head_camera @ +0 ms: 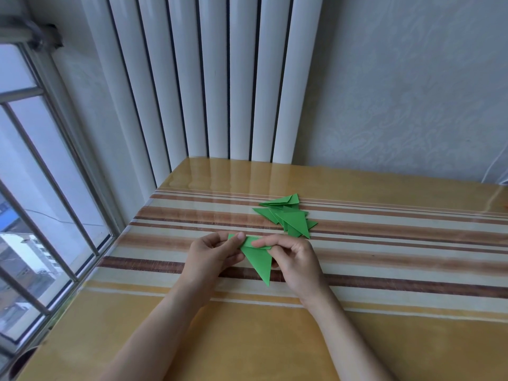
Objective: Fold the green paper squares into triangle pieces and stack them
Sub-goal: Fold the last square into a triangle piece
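Left hand [213, 257] and right hand [295, 261] both pinching green paper piece [259, 264] above striped table [384, 270]; folded triangle pile [288, 217] at 1 o'clock, apart.

Green paper on a striped yellow desk

The folded paper piece [259, 264] and the pile of triangles [291, 220] are plain green; the glossy desk [384, 339] is ochre yellow with cream, tan and dark brown stripes; the radiator [209, 78] is white.

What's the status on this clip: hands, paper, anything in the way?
Left hand and right hand both pinch the paper, mid-fold. Pile of folded triangles beyond it on the table, apart. Nothing in the way.
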Demonstrator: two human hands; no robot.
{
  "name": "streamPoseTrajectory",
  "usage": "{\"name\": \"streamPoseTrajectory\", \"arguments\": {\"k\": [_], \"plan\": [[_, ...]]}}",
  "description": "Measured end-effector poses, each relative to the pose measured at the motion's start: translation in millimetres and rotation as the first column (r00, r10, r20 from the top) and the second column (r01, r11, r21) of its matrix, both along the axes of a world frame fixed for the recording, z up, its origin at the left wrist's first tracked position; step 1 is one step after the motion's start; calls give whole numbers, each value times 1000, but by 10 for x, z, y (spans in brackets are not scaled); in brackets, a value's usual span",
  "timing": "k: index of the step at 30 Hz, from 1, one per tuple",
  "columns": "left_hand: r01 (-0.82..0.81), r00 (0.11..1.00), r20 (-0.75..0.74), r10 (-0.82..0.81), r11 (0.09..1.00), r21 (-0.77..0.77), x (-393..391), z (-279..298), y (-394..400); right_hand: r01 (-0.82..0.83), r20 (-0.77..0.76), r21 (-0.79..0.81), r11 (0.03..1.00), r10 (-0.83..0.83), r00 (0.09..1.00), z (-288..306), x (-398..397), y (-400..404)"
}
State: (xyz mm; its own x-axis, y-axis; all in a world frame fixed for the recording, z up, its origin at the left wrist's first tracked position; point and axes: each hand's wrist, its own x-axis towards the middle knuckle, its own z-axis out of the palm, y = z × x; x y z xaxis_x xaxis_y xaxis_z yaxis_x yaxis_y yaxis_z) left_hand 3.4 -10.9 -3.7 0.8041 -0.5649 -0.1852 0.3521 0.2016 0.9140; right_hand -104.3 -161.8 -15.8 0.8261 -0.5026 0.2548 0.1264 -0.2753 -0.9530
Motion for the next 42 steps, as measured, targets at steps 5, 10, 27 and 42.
{"name": "streamPoseTrajectory", "arguments": {"k": [5, 10, 27, 42], "plan": [[-78, 993, 89, 74, 996, 43, 45, -39, 18, -15, 15, 139, 990, 13, 1000, 4, 13, 5], [12, 966, 256, -36, 995, 97, -32, -19, -6, -4, -84, 164, 986, 18, 996, -6, -10, -23], [56, 954, 284, -91, 990, 130, -33, -57, -11, -13, -94, -48, 999, 8, 996, -65, 16, -13], [254, 891, 310, -333, 930, 267, -129, 4, -41, 122, -57, 89, 989, -117, 992, -101, 30, -55]]}}
